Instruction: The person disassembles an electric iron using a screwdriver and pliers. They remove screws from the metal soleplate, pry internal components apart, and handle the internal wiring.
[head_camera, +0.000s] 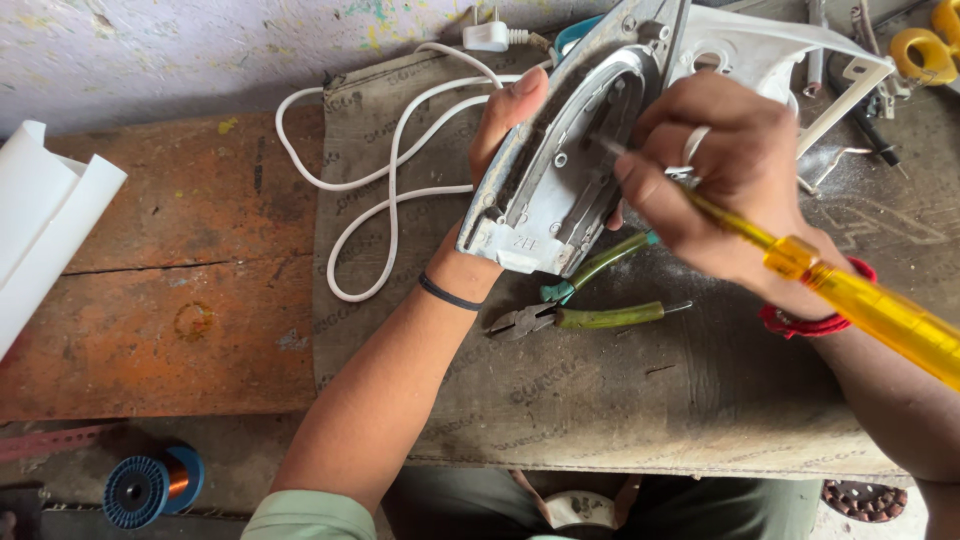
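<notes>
Your left hand (500, 130) clamps the iron's soleplate (560, 170) tilted up (exposing its screws); your right hand (730, 170) grips the yellow screwdriver (860, 300), tip seated inside.

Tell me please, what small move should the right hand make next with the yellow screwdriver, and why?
Probably turn the yellow transparent-handled screwdriver in place. Its tip already sits inside the grey metal underside of the opened clothes iron, the right hand grips the shaft, and the left hand steadies the iron on edge.
</notes>
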